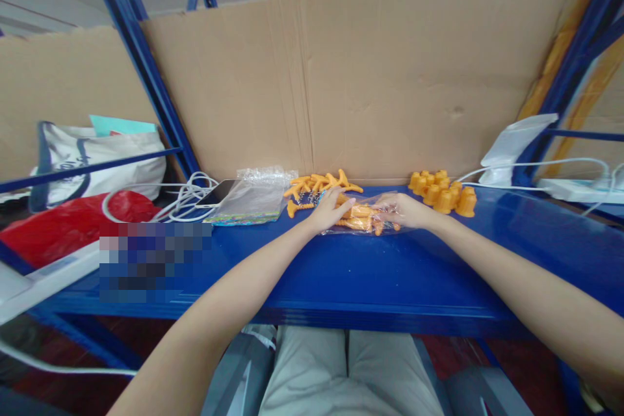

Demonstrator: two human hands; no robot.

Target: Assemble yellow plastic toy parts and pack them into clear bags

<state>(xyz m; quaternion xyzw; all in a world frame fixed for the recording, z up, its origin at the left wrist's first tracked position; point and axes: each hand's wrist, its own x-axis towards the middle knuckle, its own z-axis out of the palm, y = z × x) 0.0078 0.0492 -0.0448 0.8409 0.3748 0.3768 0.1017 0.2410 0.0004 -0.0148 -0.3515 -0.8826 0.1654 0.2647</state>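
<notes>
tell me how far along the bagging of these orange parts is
Done: no filled, finished bag shows anywhere. In hand: a clear bag already holding several orange pieces, gripped by the right hand, left hand at its mouth. To go: loose orange pieces and orange cups behind it, plus a stack of empty bags.

Both bare forearms are extended forward and angled inward, so that the two hands are brought close together. The left hand [331, 208] is held palm down, with the fingers straightened and pointed toward the right hand [407, 211]. The right hand is also turned palm down, with its fingers bent toward the left hand; whether they are fully closed cannot be determined. Both wrists are kept low and nearly straight.
</notes>
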